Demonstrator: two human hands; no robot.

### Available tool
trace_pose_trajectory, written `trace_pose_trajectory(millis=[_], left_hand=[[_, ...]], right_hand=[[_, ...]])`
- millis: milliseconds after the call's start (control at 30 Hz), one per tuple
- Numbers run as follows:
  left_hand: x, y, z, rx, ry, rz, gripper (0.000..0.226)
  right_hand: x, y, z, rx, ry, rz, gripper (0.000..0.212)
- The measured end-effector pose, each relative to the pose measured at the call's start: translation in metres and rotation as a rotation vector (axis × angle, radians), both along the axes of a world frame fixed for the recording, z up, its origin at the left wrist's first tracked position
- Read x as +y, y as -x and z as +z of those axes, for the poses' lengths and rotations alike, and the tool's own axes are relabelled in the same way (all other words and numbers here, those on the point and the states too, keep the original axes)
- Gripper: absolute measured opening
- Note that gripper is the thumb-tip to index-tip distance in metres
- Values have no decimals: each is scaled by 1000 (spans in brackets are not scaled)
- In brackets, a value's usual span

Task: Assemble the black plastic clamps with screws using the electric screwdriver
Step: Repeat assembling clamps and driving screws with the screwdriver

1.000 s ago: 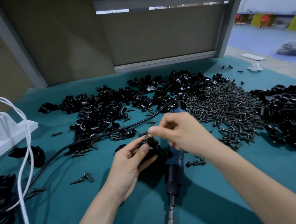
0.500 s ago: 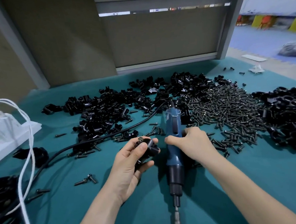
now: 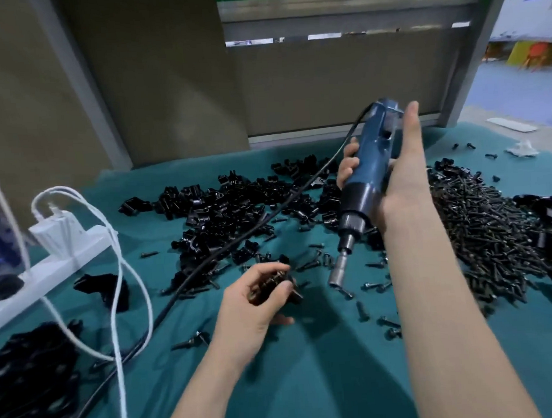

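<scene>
Left hand (image 3: 258,303) low over the desk (image 3: 327,383), grip closed on one clamp (image 3: 273,286): fingers curled over it, thumb on the near side. Whether a screw sits in it is too blurred to tell.

Right hand (image 3: 392,182) grip wrapped round the blue body of the screwdriver (image 3: 366,171), thumb straight along it. Tool is raised and tilted, its tip (image 3: 336,275) pointing down, just beside the clamp but not touching. Its cord (image 3: 238,240) trails left across the clamp pile (image 3: 223,208). The screw pile (image 3: 482,228) lies to the right.

Clamp is probably light, stiff plastic, apt to twist under the driver, so it is best pinched by its sides with the screw head clear. Screwdriver looks rigid and heavier; a mid-body hold suits it, though the cord may drag.
</scene>
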State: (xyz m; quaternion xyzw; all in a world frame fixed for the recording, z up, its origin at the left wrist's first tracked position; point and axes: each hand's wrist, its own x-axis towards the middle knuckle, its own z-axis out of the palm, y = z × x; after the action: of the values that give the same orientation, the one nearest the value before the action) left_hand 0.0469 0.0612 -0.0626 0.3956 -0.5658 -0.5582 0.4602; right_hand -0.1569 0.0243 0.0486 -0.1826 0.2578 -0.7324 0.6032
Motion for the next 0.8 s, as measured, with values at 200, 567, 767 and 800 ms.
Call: trace_pose_trajectory(millis=[200, 567, 767, 800], left_hand=[[-7, -11, -4, -236, 80, 17, 26], [-13, -20, -11, -257, -10, -56, 19], [-14, -20, -15, -221, -5, -27, 18], [-14, -20, -16, -211, -7, -24, 17]], right_hand=[[-24, -14, -36, 79, -86, -176, 50], [-34, -7, -57, -13, -159, -386, 47], [-35, -13, -57, -41, -140, -377, 47], [-35, -14, -57, -41, -142, -383, 46]])
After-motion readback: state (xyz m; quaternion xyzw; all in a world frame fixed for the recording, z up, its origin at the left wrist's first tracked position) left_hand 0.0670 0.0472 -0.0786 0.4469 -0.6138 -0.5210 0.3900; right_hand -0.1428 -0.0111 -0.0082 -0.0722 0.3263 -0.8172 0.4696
